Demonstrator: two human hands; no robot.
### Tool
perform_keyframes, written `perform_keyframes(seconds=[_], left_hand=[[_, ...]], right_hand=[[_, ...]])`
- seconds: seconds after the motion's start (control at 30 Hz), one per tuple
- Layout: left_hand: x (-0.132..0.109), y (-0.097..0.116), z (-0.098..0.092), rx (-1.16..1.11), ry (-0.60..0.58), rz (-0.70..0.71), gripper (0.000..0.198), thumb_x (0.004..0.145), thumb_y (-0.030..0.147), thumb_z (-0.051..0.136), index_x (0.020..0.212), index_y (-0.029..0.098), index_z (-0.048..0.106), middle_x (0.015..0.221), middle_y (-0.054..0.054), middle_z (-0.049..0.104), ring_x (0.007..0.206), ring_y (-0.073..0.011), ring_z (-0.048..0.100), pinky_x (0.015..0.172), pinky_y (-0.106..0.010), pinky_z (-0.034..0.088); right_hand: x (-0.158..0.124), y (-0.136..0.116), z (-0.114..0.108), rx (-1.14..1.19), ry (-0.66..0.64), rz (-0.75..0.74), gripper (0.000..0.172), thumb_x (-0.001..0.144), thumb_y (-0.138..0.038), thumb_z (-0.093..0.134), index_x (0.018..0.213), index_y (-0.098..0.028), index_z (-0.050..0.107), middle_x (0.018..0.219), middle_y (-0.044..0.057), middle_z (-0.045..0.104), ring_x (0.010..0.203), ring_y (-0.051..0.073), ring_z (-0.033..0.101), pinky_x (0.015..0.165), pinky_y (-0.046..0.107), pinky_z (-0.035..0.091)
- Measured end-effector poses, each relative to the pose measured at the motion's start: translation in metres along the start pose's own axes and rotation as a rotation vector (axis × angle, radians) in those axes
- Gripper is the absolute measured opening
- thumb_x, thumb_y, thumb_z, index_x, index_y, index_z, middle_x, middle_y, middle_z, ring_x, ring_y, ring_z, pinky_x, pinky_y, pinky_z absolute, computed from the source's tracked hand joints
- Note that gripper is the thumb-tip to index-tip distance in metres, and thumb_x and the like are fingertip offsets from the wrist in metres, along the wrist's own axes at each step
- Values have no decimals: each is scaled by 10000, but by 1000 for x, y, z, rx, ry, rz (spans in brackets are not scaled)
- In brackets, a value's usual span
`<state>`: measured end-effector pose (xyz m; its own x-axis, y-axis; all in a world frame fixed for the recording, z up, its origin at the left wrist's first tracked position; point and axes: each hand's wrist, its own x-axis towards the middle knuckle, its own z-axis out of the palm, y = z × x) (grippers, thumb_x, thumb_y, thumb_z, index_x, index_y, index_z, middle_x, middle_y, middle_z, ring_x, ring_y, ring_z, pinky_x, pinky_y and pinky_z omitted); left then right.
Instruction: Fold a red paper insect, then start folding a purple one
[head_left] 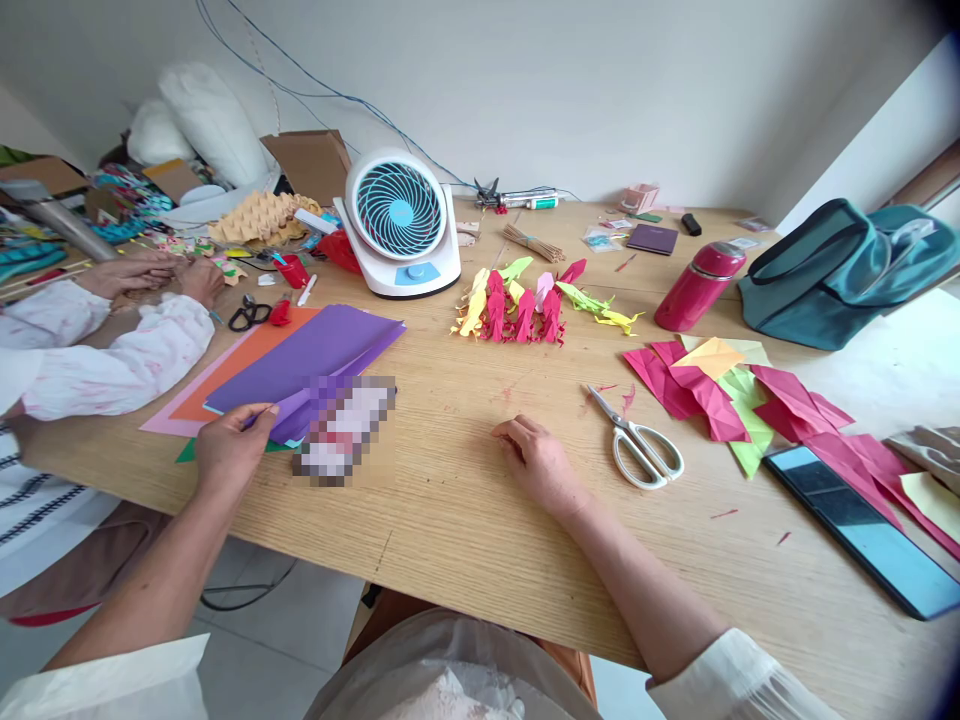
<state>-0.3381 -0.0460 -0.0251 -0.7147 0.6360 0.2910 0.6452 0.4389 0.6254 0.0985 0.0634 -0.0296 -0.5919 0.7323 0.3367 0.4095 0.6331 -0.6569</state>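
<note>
My left hand (232,450) pinches the near edge of a purple paper sheet (300,350), between thumb and fingers. The sheet's near right part bends up from the stack. Under it lie an orange sheet (196,398), a pink sheet (159,420) and a green sheet (185,452). My right hand (534,462) rests on the wooden table, its fingers curled together with nothing visible in them. Right of it lie white-handled scissors (646,452), blades partly apart. A blurred-out object (345,430) sits just right of the purple paper.
Folded paper figures (517,305) stand mid-table behind my right hand. A white fan (401,225) stands behind the paper stack. At right are folded papers (724,390), a phone (862,530), a red bottle (701,285) and a teal bag (840,270). A co-worker's hands (161,275) work at left.
</note>
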Motion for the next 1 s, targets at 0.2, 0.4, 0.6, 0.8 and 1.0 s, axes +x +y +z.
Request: perform_keyframes(seconds=[0.2, 0.4, 0.6, 0.8, 1.0], left_hand=[[11, 9, -6, -160, 132, -155, 332, 674, 406, 714, 880, 146, 726, 619, 48, 606, 585, -144, 529, 730, -320, 549], [41, 24, -25, -209, 301, -239, 245, 661, 325, 779, 744, 137, 645, 574, 75, 498, 577, -121, 446, 813, -393, 561], [85, 59, -38, -131, 527, -287, 278, 643, 117, 760, 612, 165, 488, 568, 98, 432, 555, -81, 402, 797, -428, 589], [85, 113, -51, 5, 706, 87, 265, 667, 84, 787, 702, 138, 530, 892, -16, 720, 780, -154, 637, 913, -413, 572], [-15, 211, -40, -193, 518, 820, 197, 793, 153, 780, 935, 96, 656, 1048, -41, 789, 958, -184, 742, 917, -372, 591]], right_hand=[[0, -1, 0, -6, -8, 8, 190, 950, -106, 472, 978, -210, 629, 936, 73, 656, 853, 200, 631, 795, 326, 499], [0, -1, 0, -6, -11, 12, 183, 957, -111, 476, 972, -206, 632, 937, 74, 654, 857, 199, 631, 796, 324, 492], [0, -2, 0, 17, 3, 19, 189, 950, -112, 476, 950, -214, 635, 915, 64, 644, 842, 192, 615, 789, 316, 478], [1, -5, 0, 105, 5, 64, 188, 917, -87, 499, 918, -204, 645, 910, 69, 643, 840, 203, 602, 799, 336, 454], [3, -4, -1, 370, 50, 183, 101, 882, -182, 582, 911, -223, 670, 868, 43, 643, 808, 195, 591, 822, 352, 458]])
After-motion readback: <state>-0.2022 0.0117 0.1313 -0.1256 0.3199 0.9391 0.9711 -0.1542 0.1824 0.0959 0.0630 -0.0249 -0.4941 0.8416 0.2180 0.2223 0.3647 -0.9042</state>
